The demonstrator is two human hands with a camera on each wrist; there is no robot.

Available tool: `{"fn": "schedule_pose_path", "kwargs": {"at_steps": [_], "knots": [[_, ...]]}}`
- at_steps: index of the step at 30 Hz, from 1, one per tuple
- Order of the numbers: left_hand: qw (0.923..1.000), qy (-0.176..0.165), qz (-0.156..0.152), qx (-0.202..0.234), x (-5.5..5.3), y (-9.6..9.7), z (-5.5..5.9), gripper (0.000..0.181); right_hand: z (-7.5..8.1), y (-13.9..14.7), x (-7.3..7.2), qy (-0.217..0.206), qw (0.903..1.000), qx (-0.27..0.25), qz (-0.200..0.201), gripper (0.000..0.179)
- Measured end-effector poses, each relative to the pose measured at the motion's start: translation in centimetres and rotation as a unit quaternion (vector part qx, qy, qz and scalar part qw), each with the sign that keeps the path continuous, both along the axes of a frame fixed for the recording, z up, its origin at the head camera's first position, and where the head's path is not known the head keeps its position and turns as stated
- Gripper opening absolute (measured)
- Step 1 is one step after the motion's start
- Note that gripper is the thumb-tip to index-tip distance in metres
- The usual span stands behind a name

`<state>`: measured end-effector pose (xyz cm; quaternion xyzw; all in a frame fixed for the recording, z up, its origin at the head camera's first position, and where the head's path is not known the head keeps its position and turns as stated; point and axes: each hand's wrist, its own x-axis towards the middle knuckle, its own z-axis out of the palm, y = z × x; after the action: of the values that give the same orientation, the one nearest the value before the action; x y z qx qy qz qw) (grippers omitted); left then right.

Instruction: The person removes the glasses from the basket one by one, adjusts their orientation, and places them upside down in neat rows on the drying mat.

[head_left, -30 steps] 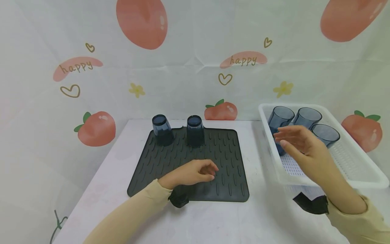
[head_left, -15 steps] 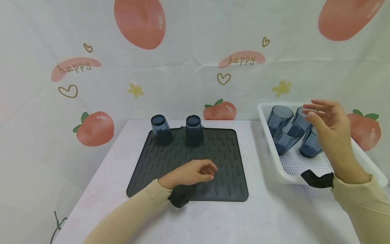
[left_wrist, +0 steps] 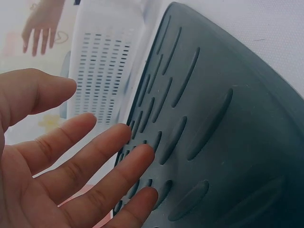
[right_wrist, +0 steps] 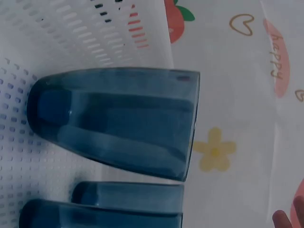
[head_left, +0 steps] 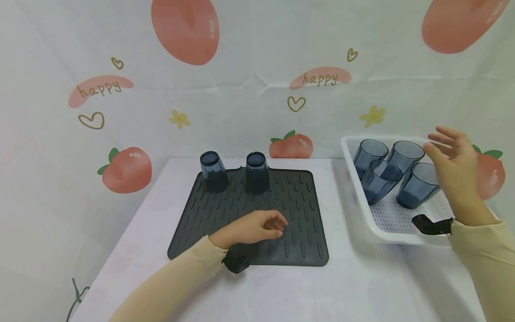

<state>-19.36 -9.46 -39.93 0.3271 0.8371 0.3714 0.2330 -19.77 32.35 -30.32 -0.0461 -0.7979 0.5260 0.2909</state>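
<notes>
My left hand (head_left: 255, 227) hovers over the front part of a dark ribbed drying mat (head_left: 299, 214), fingers relaxed and holding nothing; the left wrist view shows its fingers (left_wrist: 107, 180) spread beside the mat. Above the right part of a white perforated basket (head_left: 386, 237), my right hand (head_left: 456, 167) is raised with loosely bent fingers and nothing in them. In the basket, left of that hand, several blue glass tumblers stand mouth up; the nearest tumbler (head_left: 418, 185) leans slightly. A tumbler (right_wrist: 118, 123) fills much of the right wrist view.
Two blue tumblers stand upside down at the mat's back edge, a left tumbler (head_left: 215, 174) and a right tumbler (head_left: 257, 174). The white table (head_left: 306, 295) extends in front of the mat. A printed cloth (head_left: 241, 112) hangs behind the table.
My right hand has moved right and up from over the basket's left tumblers to its right side, uncovering them. The left hand has kept its place over the mat.
</notes>
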Motion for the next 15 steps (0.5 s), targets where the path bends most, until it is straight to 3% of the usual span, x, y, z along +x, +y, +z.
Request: {"fn": "schedule_pose_path", "kwargs": {"at_steps": [9,15], "knots": [[1.0000,0.001,0.000,0.001,-0.1,0.1,0.0,0.027,-0.6,2.3,-0.1,-0.034,0.9993,-0.015,0.012,0.046],[1.0000,0.001,0.000,-0.003,0.0,0.1,0.1,0.027,-1.5,3.9,-0.8,-0.068,0.9975,0.020,-0.006,0.044]]}}
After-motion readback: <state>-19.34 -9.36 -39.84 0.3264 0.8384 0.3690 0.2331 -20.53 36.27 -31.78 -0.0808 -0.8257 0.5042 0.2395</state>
